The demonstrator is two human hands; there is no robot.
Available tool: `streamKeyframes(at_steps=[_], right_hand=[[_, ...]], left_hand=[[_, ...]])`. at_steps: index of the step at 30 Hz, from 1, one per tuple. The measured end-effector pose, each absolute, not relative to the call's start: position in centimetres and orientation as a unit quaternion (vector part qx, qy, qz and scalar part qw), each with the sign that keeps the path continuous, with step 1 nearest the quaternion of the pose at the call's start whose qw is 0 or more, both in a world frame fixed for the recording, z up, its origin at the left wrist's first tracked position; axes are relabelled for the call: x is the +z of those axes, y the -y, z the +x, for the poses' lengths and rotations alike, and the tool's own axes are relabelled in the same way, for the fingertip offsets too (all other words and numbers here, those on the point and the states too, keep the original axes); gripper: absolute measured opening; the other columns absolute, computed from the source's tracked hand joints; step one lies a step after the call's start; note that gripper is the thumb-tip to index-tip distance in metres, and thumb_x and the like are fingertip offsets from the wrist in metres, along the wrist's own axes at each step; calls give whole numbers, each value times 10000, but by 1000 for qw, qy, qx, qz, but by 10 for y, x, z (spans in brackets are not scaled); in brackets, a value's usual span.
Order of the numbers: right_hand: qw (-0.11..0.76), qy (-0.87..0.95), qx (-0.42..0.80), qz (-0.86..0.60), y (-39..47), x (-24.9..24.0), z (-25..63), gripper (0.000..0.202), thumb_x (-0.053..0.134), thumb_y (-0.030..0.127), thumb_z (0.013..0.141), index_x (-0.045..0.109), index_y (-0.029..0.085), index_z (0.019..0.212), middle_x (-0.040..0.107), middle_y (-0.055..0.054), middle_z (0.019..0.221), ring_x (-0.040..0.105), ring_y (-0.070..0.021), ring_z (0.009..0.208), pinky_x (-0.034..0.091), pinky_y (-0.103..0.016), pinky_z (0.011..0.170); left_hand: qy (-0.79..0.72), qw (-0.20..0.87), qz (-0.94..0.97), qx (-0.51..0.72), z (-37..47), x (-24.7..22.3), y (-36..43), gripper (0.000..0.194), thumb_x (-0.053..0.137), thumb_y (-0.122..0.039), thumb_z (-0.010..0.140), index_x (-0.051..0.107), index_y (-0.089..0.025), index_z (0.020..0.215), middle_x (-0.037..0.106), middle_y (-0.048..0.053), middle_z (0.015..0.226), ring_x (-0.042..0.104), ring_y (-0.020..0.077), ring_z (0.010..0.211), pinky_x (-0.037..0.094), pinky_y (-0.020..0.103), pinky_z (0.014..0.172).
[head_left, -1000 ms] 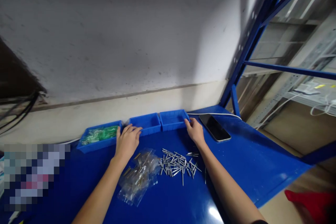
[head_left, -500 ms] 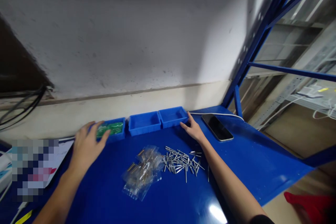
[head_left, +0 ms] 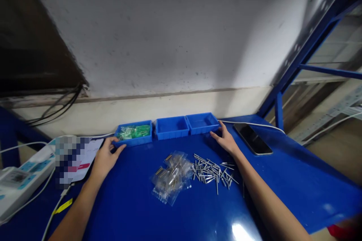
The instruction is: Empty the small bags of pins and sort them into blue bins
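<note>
Three blue plastic bins stand in a row along the wall. My left hand (head_left: pixel 106 157) is at the near left corner of the left bin (head_left: pixel 138 142), thumb at its front and fingers curled at its side. Green material in clear plastic lies in that bin. At the row's other end, my right hand (head_left: pixel 226 141) holds the right bin (head_left: pixel 202 131) by its right corner, thumb in front. The middle bin (head_left: pixel 172 134) touches the right one; neither shows contents. Between my arms lie clear plastic bags (head_left: pixel 172 177) with brass-coloured pieces and a heap of thin metal pins (head_left: pixel 210 171).
A phone (head_left: pixel 252 139) lies right of my right hand. On the left are a white power strip (head_left: pixel 26 179), a partly blurred tablet-like device (head_left: pixel 85 162) and a white cable. A blue metal frame (head_left: pixel 278 111) rises at the right.
My left hand has come down from above the left bin to its near left corner. My right hand stays at the right bin. The whole view has shifted left.
</note>
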State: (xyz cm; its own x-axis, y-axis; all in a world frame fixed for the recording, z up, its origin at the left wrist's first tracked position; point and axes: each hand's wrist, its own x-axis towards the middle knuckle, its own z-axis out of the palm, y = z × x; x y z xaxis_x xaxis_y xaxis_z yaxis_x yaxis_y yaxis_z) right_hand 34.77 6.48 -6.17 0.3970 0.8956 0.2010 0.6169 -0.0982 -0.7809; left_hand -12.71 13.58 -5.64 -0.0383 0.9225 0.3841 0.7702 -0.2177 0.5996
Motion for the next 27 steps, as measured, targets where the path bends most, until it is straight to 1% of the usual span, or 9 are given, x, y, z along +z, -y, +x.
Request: streamKeyframes(at_steps=[2, 5, 7, 12, 14, 17, 19, 23, 27], right_hand=[[437, 522, 170, -712, -65, -65, 350, 861, 581, 542, 731, 255, 138, 1418, 518, -170, 1283, 495, -287, 1193, 380, -430, 1004], [460, 517, 170, -702, -67, -72, 354, 893, 583, 550, 728, 222, 116, 1419, 428, -202, 1354, 432, -307, 1243, 379, -450, 1001], [456, 519, 155, -706, -65, -74, 355, 888, 581, 550, 731, 222, 116, 1418, 392, -211, 1370, 427, -317, 1239, 378, -464, 999], [462, 518, 35, -720, -53, -62, 344, 754, 551, 525, 774, 333, 106, 1361, 444, -210, 1257, 474, -321, 1156, 414, -476, 960], [477, 524, -17, -705, -46, -52, 332, 661, 525, 495, 805, 381, 111, 1323, 459, -201, 1217, 470, -323, 1147, 426, -490, 939], [489, 556, -46, -670, -35, -36, 308, 521, 485, 440, 850, 422, 156, 1283, 483, -170, 1183, 477, -307, 1130, 439, -491, 919], [489, 583, -43, -647, -29, -29, 290, 463, 470, 410, 867, 433, 180, 1268, 492, -150, 1176, 484, -289, 1120, 444, -473, 917], [475, 623, -11, -621, -22, -24, 264, 429, 461, 384, 877, 437, 185, 1256, 488, -137, 1177, 492, -270, 1109, 449, -429, 917], [459, 642, 32, -614, -21, -29, 258, 426, 461, 374, 876, 430, 194, 1261, 484, -128, 1183, 496, -266, 1111, 449, -416, 914]], left_hand=[[-626, 87, 699, 334, -130, -47, -127, 303, 509, -503, 768, 505, -231, 903, 653, 19, 853, 659, 224, 849, 501, 314, 776], [-634, 52, 719, 279, -130, -33, -99, 241, 436, -445, 811, 504, -237, 911, 650, 12, 789, 656, 204, 741, 487, 281, 699], [-633, 53, 728, 257, -130, -31, -71, 212, 426, -417, 815, 488, -242, 917, 662, 14, 815, 660, 201, 763, 483, 265, 685], [-649, 54, 723, 229, -136, -19, 7, 262, 427, -484, 797, 475, -286, 962, 671, 33, 919, 670, 234, 803, 509, 301, 651], [-675, -4, 704, 222, -130, -2, 25, 332, 445, -560, 764, 487, -306, 974, 633, 54, 984, 653, 261, 801, 515, 346, 614], [-653, -91, 697, 283, -107, 25, 22, 406, 404, -580, 785, 501, -276, 1035, 558, 95, 1102, 586, 286, 988, 491, 407, 827], [-597, -46, 761, 248, -90, 33, 4, 457, 416, -566, 794, 510, -248, 1108, 549, 101, 1153, 524, 285, 1109, 420, 411, 956], [-584, 79, 804, 83, -72, 24, -40, 554, 356, -573, 833, 449, -253, 1275, 527, 103, 1244, 492, 326, 1163, 409, 489, 929], [-594, 134, 791, 60, -76, 17, -59, 586, 292, -566, 865, 356, -243, 1350, 494, 122, 1307, 470, 317, 1208, 381, 472, 968]])
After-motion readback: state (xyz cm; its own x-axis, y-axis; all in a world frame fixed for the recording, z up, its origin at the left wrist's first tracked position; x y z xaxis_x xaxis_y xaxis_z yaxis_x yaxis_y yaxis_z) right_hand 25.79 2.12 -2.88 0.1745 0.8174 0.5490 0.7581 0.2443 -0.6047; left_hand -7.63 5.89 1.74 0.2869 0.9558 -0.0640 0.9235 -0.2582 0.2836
